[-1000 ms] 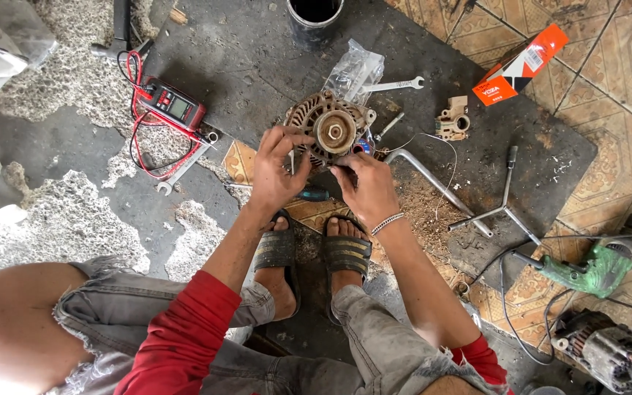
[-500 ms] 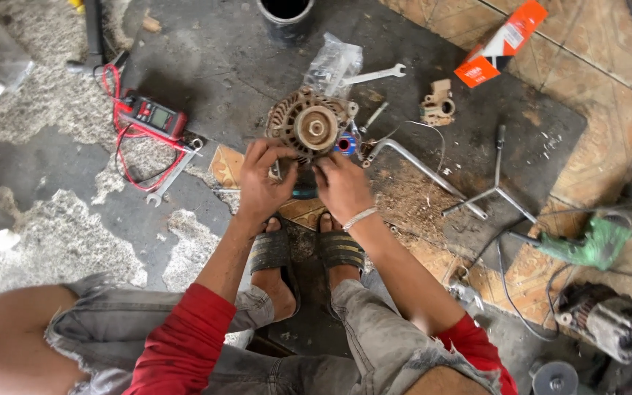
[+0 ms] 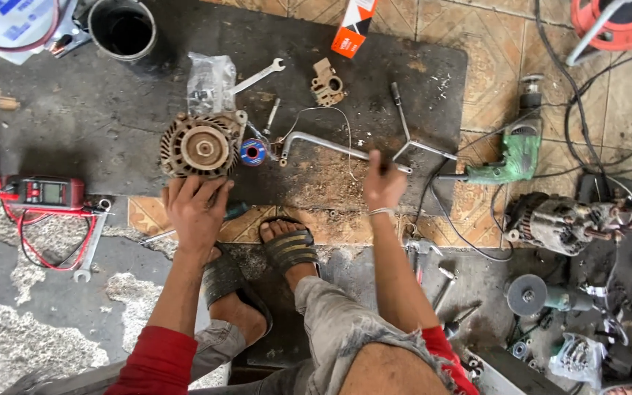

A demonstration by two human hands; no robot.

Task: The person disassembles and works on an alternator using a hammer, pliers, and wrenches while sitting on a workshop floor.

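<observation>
Overhead view of a person seated on the floor with sandalled feet at the edge of a dark rubber mat. The left hand lies with fingers spread and loosely curled against the near rim of a round finned alternator housing, steadying it without enclosing it; the housing sits flat on the mat, pulley face up, at the left of the work area. The right hand is well apart to the right, its fingers closed about a slender dark object near the long shank of an L-shaped socket wrench; whether that object is the wrench's end or a separate small tool cannot be told. Between housing and wrench lies a small blue spool; beyond them are an open-ended spanner, a clear plastic bag of parts and a tan brush holder piece. A multimeter with red leads rests at the left, a green electric drill at the right. The step in hand appears to be tool selection while the housing is held in place; the next move would call for bringing the chosen tool across to the housing with the left hand keeping it from turning.
</observation>
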